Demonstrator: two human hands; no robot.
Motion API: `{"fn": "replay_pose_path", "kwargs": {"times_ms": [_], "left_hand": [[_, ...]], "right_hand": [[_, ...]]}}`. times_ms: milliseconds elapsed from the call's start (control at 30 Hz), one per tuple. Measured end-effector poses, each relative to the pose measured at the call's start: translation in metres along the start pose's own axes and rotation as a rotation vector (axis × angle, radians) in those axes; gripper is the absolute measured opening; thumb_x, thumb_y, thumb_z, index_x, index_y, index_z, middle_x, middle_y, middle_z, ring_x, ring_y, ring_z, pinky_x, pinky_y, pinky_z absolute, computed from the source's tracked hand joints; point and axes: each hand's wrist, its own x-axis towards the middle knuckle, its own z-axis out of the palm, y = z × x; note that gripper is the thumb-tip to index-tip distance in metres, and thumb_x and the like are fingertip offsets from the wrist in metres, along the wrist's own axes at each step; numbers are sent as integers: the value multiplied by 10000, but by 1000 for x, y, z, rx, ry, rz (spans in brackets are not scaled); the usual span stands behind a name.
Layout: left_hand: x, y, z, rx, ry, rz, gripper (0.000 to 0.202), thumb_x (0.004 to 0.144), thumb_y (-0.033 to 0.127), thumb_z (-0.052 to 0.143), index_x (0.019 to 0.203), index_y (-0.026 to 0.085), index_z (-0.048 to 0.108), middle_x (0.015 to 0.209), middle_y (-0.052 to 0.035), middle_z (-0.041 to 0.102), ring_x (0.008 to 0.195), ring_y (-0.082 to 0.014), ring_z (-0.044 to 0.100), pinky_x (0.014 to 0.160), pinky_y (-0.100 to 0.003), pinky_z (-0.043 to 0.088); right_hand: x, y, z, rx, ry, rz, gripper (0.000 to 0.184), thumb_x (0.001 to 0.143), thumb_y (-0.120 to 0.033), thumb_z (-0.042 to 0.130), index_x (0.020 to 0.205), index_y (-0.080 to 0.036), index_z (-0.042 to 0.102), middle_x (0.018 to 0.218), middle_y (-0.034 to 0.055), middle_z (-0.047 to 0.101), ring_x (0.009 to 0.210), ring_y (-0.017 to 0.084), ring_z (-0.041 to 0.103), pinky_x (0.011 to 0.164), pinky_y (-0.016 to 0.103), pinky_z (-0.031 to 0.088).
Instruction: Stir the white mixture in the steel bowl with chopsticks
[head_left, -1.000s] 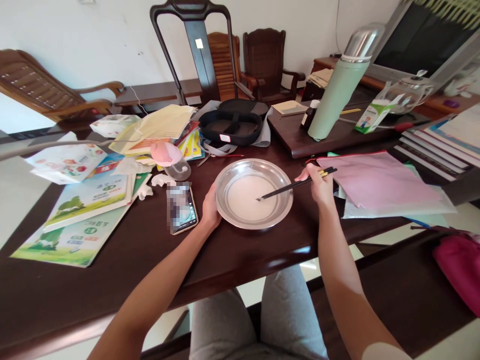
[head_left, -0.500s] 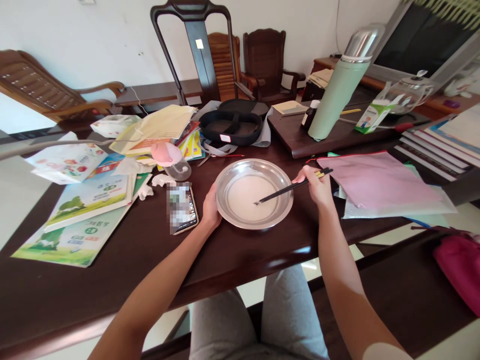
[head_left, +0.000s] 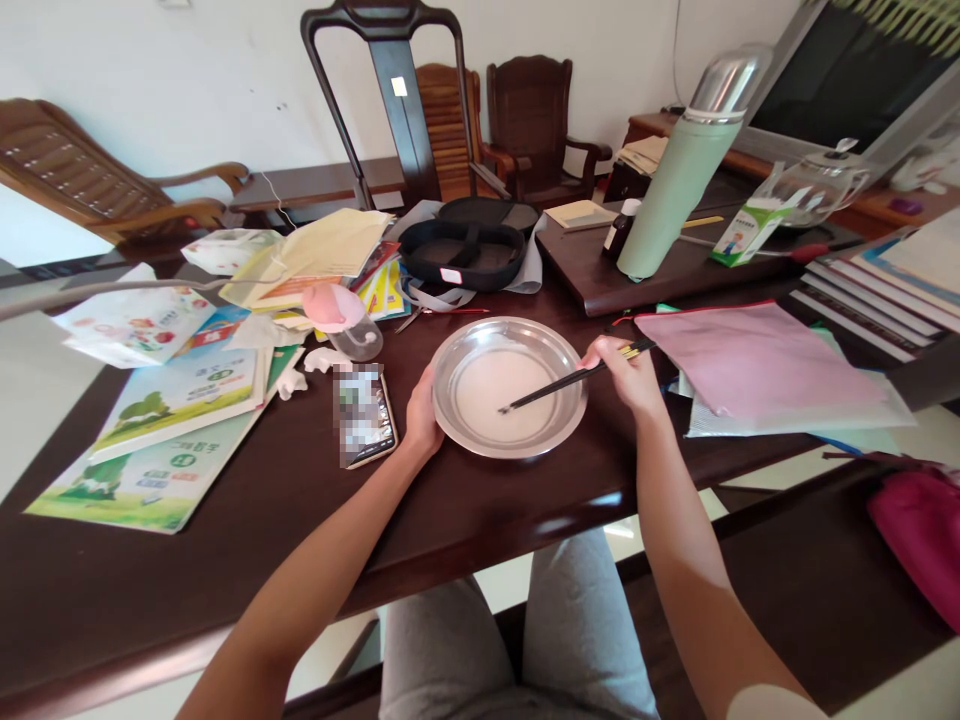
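A shallow metal dish (head_left: 564,372) holding a white liquid stands near the front edge of a dark wooden table (head_left: 465,510). My left hand (head_left: 421,418) grips the dish's left rim. My right hand (head_left: 628,372) is closed on a pair of black chopsticks (head_left: 570,379), whose tips dip into the white liquid near the middle of the dish. A phone (head_left: 363,414) lies just left of my left hand.
Books and papers (head_left: 172,400) cover the table's left side, with a pink-capped bottle (head_left: 341,316) beside them. A black case (head_left: 461,255) lies behind the dish. A green flask (head_left: 675,180) stands at the back right. A pink folder (head_left: 750,360) lies to the right.
My right hand has shifted a little to the left, and the chopstick tips have slid leftward through the liquid. My left hand and the dish have stayed put.
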Motion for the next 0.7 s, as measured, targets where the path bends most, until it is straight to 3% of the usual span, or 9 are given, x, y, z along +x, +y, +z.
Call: {"fn": "replay_pose_path", "kwargs": {"times_ms": [100,267,333,533,600,700], "left_hand": [[-1,0,1,-6,7,-15,295,781,463,867,983,248,869,1237,-56,872,1396,-353,711,1211,-438,555],[-1,1,2,-23,4,-2,273,765,447,873,940,239,859,1253,-48,871,1399,-348,708,1215,-432,552],[-1,2,2,-10,14,-4,262,771,445,873,942,247,862,1249,-46,873,1400,-346,707,1211,-430,555],[0,0,1,-15,-3,-7,294,758,478,882,936,246,854,1224,-59,874,1405,-366,703,1211,-449,558],[0,-1,0,-24,-14,-2,305,741,488,888,921,246,847,1233,-58,872,1405,-367,702,1216,-449,552],[2,-3,-1,-18,-11,5,334,715,500,895,924,244,845,1251,-52,870,1406,-360,702,1233,-446,532]], "right_hand": [[-1,-2,3,-19,-79,-28,588,861,-820,776,659,-268,757,731,49,807,763,262,809,807,417,651],[2,2,-3,-21,151,-39,607,892,-802,758,602,-273,700,622,28,748,687,253,782,827,436,658],[2,3,-5,2,169,-29,639,890,-819,744,564,-275,667,582,25,720,660,256,770,808,443,660],[-2,-2,2,-8,-109,-19,577,866,-806,783,667,-264,778,749,55,812,778,261,811,796,408,646],[-1,-1,2,-23,-70,-37,562,866,-802,786,687,-269,786,755,48,818,779,257,810,817,408,646],[2,4,-2,-37,99,-41,566,889,-786,771,650,-274,738,674,27,782,732,255,795,838,425,652]]}}
